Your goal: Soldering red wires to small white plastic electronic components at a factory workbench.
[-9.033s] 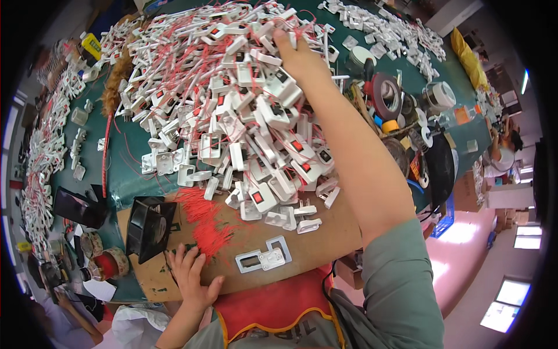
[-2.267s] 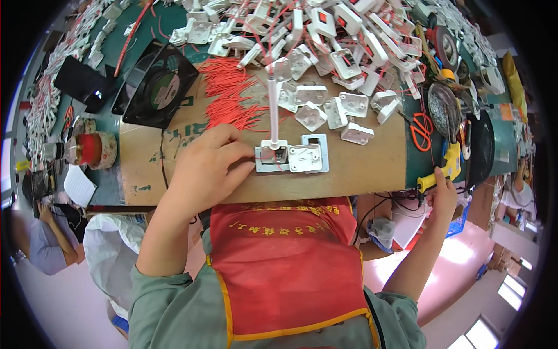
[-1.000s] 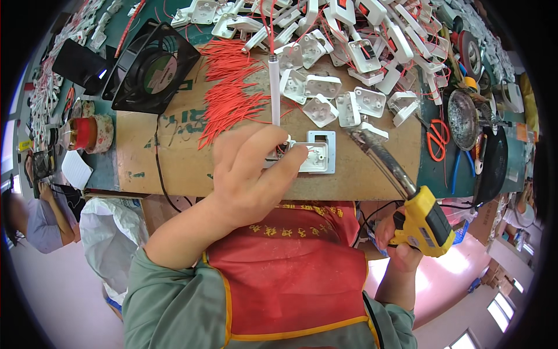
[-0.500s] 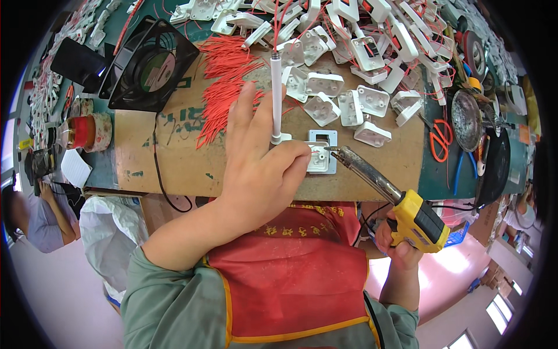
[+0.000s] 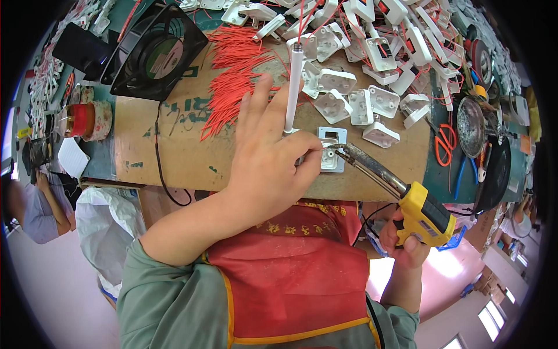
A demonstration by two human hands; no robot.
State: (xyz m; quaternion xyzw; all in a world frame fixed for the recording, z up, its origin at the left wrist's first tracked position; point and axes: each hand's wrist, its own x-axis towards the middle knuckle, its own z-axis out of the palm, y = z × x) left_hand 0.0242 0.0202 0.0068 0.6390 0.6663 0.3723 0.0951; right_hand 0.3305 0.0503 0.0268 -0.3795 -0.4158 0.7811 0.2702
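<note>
My right hand (image 5: 404, 238) grips the handle of a yellow and black soldering gun (image 5: 429, 215). Its metal tip reaches into a small white plastic housing (image 5: 330, 158) set on a blue-grey plate (image 5: 340, 136). At the housing's left edge, my left hand (image 5: 270, 151) has thumb and forefinger pinched together, the other fingers stretched away. Whatever lies in that pinch is hidden by the fingertips. Beside the left forefinger a slim white tube (image 5: 294, 87) stands nearly upright, red wires coming out of its top.
Red cut wires (image 5: 235, 75) lie heaped beyond my left hand. White housings (image 5: 381, 102) are piled at the back right. A black fan (image 5: 157, 55) stands at left, its cable crossing the board. Red-handled scissors (image 5: 446, 145) and a metal dish (image 5: 471, 125) lie at right.
Both hands, the soldering gun, the tube and the plate with its housing sit slightly further right in view, as does the bench clutter behind them. The pinch and the grip stay the same.
</note>
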